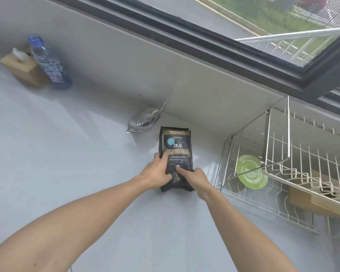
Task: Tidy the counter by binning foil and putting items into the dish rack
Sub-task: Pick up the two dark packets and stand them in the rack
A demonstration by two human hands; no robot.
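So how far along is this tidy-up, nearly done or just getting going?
Probably somewhere in the middle. Done: a green plate and a wooden box already sit in the dish rack. In hand: the left hand and right hand both grip a black coffee bag on the counter. Left: the silver foil pouch still lies unbinned by the wall, and a blue packet and tissue box remain.

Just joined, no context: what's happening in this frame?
A person has both hands on a black coffee bag lying flat on the grey counter: left hand on its left edge, right hand at its lower right. A silver foil pouch still sits behind it by the wall, not binned. The wire dish rack to the right holds a green plate and a wooden box.
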